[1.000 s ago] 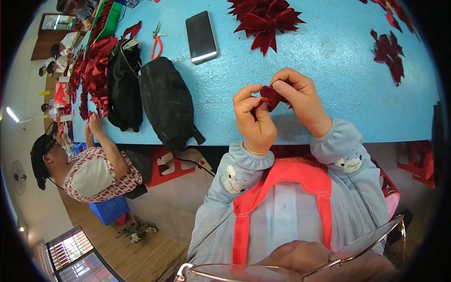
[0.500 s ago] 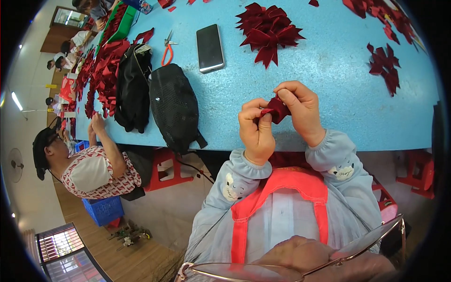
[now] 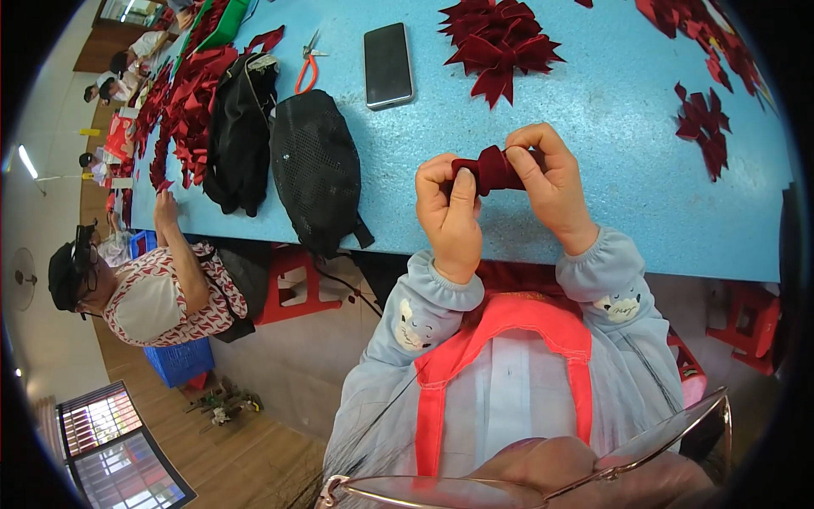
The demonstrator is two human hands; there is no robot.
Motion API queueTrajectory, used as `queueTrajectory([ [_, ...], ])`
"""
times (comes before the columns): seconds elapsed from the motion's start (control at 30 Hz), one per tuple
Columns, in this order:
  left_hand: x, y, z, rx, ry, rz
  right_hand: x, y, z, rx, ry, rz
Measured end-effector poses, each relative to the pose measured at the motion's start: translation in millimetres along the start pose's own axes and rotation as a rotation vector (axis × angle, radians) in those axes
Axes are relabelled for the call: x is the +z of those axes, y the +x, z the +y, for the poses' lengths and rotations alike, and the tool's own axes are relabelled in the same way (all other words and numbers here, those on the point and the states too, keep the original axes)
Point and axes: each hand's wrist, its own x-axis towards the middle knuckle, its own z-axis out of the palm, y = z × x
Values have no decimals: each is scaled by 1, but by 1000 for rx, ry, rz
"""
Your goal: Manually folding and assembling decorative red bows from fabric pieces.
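Note:
Between my two hands, just above the near edge of the blue table, a dark red velvet ribbon bow (image 3: 492, 172) is stretched sideways. My left hand (image 3: 449, 212) pinches its left loop, thumb in front. On the other end, my right hand (image 3: 547, 182) grips the ribbon between thumb and fingers. A narrow band wraps the bow's middle. Beyond my hands lies a pile of finished-looking dark red bows (image 3: 502, 47) with pointed tails. More bows (image 3: 704, 129) lie farther right on the table.
Left of my hands rest a black mesh pouch (image 3: 315, 165), a black bag (image 3: 242, 136), red-handled snips (image 3: 309, 68) and a phone (image 3: 388, 66). Heaped red ribbon (image 3: 193, 114) and a green tray (image 3: 222, 24) lie beyond. A co-worker (image 3: 161, 284) sits at left.
The folded ribbon piece has been turned and pulled out wide, now showing as a bow. My hands have moved slightly apart and up. The whole view has shifted a little.

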Motion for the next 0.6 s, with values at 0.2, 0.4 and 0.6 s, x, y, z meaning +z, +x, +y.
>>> queueTrajectory([
  [0.2, -5, 7, -6, 210, 215, -33, 2, 1, -2, 60, 26, -50],
  [0.4, -9, 12, 8, 153, 215, -211, 0, 1, -5, 57, 46, -164],
  [0.6, -8, 5, 6, 146, 194, -157, 2, -3, -5, 68, 83, -179],
])
